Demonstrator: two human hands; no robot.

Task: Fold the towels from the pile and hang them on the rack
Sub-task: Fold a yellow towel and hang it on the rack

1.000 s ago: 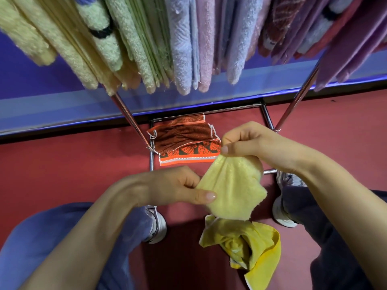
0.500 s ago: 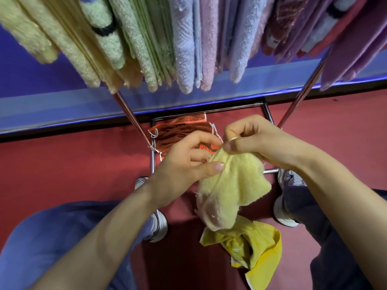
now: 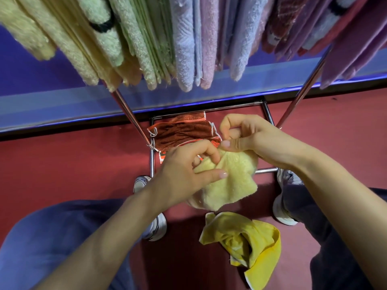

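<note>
Fluffy pale-yellow terry towel, bunched, is pinched by left hand and right hand.

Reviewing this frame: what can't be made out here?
Head view only.
Hung towels: tops cut off by the upper edge.
Pale yellow towel: its top edge is hidden under the left hand and right hand, so its fold count is unclear.
Orange towel: partly behind both hands.
Bright yellow towel: crumpled; one piece or several, cannot tell.
</note>
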